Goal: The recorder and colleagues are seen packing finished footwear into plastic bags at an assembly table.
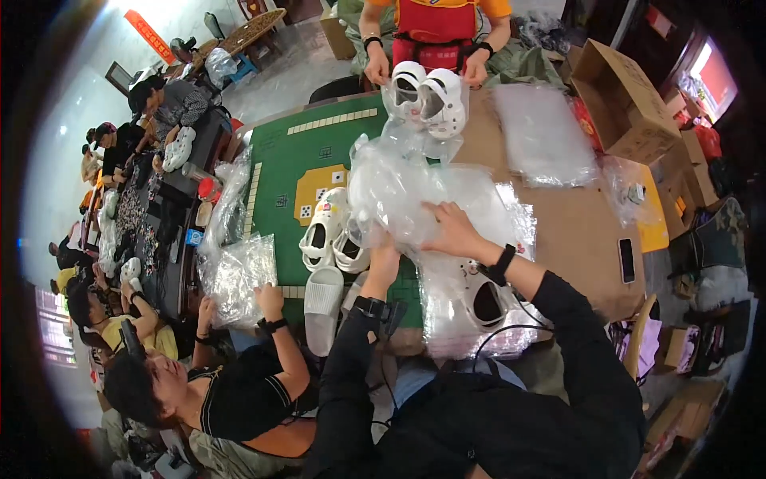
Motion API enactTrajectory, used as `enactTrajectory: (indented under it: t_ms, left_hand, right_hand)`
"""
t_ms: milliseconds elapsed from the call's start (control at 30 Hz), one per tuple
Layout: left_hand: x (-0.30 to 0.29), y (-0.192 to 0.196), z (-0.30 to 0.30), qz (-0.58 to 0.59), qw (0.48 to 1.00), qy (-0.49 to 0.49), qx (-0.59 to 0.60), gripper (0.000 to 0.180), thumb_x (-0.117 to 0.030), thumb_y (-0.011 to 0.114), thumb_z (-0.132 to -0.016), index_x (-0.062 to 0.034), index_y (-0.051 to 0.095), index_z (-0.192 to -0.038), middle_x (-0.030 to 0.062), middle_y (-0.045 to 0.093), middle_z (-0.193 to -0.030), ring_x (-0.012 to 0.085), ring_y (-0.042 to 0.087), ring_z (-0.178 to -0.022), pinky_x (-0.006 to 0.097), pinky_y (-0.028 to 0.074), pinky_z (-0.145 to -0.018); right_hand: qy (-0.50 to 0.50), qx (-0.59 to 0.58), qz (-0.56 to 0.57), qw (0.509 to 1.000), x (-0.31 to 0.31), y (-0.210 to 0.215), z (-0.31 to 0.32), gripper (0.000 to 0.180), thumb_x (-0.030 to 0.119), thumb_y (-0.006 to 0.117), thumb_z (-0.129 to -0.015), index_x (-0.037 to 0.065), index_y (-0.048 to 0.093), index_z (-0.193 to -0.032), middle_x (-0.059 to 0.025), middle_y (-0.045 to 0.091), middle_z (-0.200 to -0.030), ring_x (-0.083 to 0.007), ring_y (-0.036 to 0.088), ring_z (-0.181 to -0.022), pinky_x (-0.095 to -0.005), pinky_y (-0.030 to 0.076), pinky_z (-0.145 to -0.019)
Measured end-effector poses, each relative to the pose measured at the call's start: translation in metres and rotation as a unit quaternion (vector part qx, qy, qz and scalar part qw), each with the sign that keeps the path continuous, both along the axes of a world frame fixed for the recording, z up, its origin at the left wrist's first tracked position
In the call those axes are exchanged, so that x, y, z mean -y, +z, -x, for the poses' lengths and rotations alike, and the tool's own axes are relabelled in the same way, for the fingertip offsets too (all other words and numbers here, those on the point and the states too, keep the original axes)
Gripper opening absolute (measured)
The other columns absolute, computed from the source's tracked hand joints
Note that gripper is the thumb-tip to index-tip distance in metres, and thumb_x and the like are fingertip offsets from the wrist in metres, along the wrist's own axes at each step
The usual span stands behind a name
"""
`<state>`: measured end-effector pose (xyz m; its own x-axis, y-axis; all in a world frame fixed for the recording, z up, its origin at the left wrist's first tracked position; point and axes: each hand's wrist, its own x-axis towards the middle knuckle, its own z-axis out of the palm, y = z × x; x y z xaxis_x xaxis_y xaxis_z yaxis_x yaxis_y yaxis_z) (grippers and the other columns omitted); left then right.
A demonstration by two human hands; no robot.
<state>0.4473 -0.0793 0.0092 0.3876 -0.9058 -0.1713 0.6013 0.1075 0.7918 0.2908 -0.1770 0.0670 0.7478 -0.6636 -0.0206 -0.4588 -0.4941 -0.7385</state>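
A clear plastic bag (391, 185) is bunched up in front of me, over the middle of the table. My left hand (381, 262) is closed on its near left side, the fingertips partly hidden by the plastic. On its right side my right hand (453, 229) pinches the film with curled fingers. White clogs (321, 233) with colourful charms stand just left of my left hand, and a pale slide sandal (323, 310) lies nearer to me. Below my right forearm, a white clog (485, 302) rests on stacked shiny plastic bags (447, 319).
Across the table a person in a red apron holds white clogs (431, 104) in a clear bag. At my left another person handles a plastic bag (239, 279). A stack of flat bags (542, 134), an open carton (622, 100) and a phone (626, 261) are on the right.
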Motion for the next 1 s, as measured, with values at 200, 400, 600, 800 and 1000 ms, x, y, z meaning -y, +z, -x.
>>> enactTrajectory:
  t_ms: [200,400,600,800,1000]
  left_hand:
    - [0.009,0.029,0.015,0.051,0.991,0.015,0.124,0.055,-0.012,0.052,-0.086,-0.0087,0.024,-0.133,0.0058,0.042,-0.122,0.0172,0.047,-0.105,0.027,0.043,-0.082]
    - [0.015,0.039,0.01,-0.077,0.991,0.06,0.094,0.066,-0.01,0.059,-0.08,-0.0059,0.022,-0.135,0.0065,0.044,-0.119,0.0169,0.047,-0.1,0.028,0.042,-0.082]
    - [0.032,-0.01,-0.022,-0.137,0.959,0.097,0.229,0.052,-0.015,0.058,-0.082,-0.0004,0.034,-0.126,0.0098,0.049,-0.113,0.0177,0.051,-0.093,0.03,0.044,-0.072]
    - [0.042,0.01,-0.014,-0.175,0.972,0.088,0.131,0.057,-0.025,0.069,-0.075,0.0041,0.044,-0.117,0.0098,0.052,-0.111,0.0184,0.048,-0.099,0.031,0.04,-0.083]
    - [0.037,-0.005,-0.027,-0.228,0.96,0.031,0.163,0.05,-0.03,0.069,-0.074,0.0048,0.054,-0.106,0.0078,0.056,-0.103,0.0158,0.051,-0.088,0.029,0.041,-0.073]
  right_hand:
    - [-0.008,0.147,-0.004,0.989,0.016,-0.023,-0.017,0.046,0.03,0.067,-0.073,0.002,0.052,-0.107,-0.011,0.06,-0.088,-0.0231,0.057,-0.085,-0.0312,0.043,-0.08]
    - [-0.053,0.228,-0.25,0.939,0.047,-0.022,-0.009,0.023,0.011,0.051,-0.082,0.002,0.055,-0.103,-0.0019,0.058,-0.084,-0.0108,0.053,-0.075,-0.0252,0.044,-0.067]
    - [-0.068,0.276,-0.41,0.867,0.072,-0.035,-0.026,0.024,0.014,0.051,-0.083,0.006,0.056,-0.105,-0.0006,0.058,-0.084,-0.0037,0.048,-0.066,-0.0184,0.038,-0.054]
    - [-0.11,0.276,-0.503,0.812,0.078,-0.035,-0.036,0.024,0.014,0.054,-0.085,0.004,0.053,-0.106,-0.0008,0.058,-0.095,-0.0072,0.054,-0.081,-0.021,0.044,-0.068]
    - [-0.062,0.2,-0.487,0.848,0.078,-0.013,-0.073,0.025,0.013,0.056,-0.083,0.006,0.053,-0.107,0.0023,0.057,-0.087,-0.0046,0.051,-0.07,-0.0198,0.04,-0.056]
